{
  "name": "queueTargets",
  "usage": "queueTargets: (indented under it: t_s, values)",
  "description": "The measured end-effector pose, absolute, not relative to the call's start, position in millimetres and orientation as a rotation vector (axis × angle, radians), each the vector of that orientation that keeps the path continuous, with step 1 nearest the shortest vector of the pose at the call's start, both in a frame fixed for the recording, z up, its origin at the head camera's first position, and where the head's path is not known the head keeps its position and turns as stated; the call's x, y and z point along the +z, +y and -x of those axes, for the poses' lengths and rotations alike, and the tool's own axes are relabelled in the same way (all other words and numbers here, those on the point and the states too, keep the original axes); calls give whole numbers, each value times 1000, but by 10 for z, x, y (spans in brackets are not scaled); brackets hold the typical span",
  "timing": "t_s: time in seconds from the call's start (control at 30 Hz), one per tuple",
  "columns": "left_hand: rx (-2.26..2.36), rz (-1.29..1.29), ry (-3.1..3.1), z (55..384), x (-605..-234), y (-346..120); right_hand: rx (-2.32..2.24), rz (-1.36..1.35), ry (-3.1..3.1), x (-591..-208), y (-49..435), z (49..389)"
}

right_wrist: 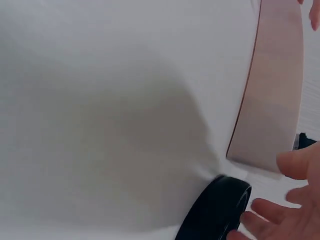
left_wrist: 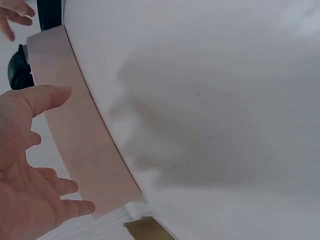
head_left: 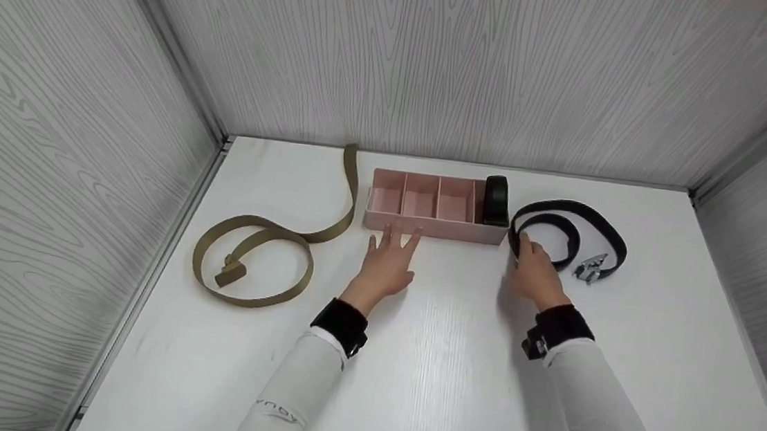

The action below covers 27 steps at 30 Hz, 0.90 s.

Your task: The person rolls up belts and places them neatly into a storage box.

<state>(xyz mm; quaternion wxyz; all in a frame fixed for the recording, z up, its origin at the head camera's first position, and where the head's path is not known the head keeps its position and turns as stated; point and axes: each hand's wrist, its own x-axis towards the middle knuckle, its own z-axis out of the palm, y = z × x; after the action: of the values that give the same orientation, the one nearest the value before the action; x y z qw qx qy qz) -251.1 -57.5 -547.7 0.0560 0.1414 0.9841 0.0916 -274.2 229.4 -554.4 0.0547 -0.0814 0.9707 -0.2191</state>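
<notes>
A pink divided box (head_left: 434, 229) stands toward the back of the white table, with a coiled black belt (head_left: 496, 201) upright in its rightmost compartment. My left hand (head_left: 387, 268) is at the front wall of the box, fingers spread and nothing held; whether the fingertips touch the wall I cannot tell. Right of the box lies a loosely looped black belt (head_left: 565, 205) with a silver buckle (head_left: 589, 268). At its left side is my right hand (head_left: 538, 274). In the right wrist view its fingers (right_wrist: 265, 210) extend beside the band (right_wrist: 215, 207), thumb apart.
To the left, an olive webbing belt (head_left: 351, 171) lies looped, its far end reaching the table's back edge. Grey wood-grain panels (head_left: 397, 64) rise behind and at both sides. Black straps (head_left: 340, 326) with small cameras circle both wrists.
</notes>
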Motion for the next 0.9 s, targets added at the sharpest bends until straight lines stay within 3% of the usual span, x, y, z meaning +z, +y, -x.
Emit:
queueTargets:
  t_s: [0.17,0.4,0.57,0.77,0.9]
  values:
    - [305,-547,2901,2183,-5425,-605,-399,273,3002,-5566,2506,2594]
    - [329,-596,2823,1905,-5463,-664,-285,297,3039,-5536,2436,2415]
    - [354,-618,2812,1785,-5484,-622,-457,344,2933,-5547,2254,2265]
    - [442,-760,2828,1685,-5475,-462,-798,596,2771,-5552,1935,2085]
    - [476,-919,2882,1642,-5508,-315,-1054,529,2630,-5612,1718,1971]
